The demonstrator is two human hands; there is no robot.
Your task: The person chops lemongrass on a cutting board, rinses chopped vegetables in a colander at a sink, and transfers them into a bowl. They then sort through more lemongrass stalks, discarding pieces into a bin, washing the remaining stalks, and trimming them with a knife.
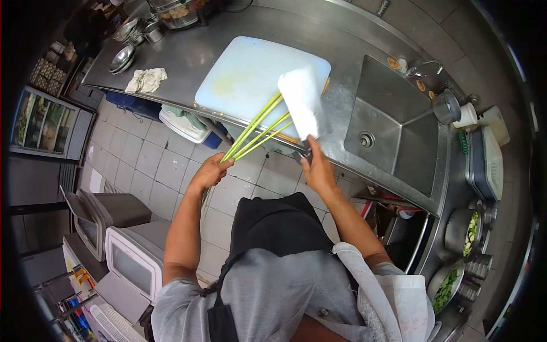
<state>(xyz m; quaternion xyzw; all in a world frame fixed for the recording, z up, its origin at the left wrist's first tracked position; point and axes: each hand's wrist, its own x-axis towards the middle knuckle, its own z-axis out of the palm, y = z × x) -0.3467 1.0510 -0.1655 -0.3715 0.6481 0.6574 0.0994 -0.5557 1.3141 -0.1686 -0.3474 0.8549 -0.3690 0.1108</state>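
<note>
My left hand (pixel 209 172) is closed around a bunch of long, thin green stalks (pixel 250 134), held out past the counter's front edge. Their far ends reach over the white cutting board (pixel 239 74) and meet the blade; the exact kind of vegetable cannot be told. In my right hand (pixel 320 171) is the dark handle of a cleaver (pixel 302 105). Its wide blade is bright with glare and slightly blurred, over the board's front right part. The blade covers the stalk tips, so whether it touches the board is hidden.
Right of the board is a steel sink (pixel 393 119) with a tap (pixel 424 68). A crumpled cloth (pixel 146 80) and metal bowls (pixel 122 58) lie at the left. Pots of cut greens (pixel 447 288) stand at far right, lidded bins (pixel 134 256) at lower left.
</note>
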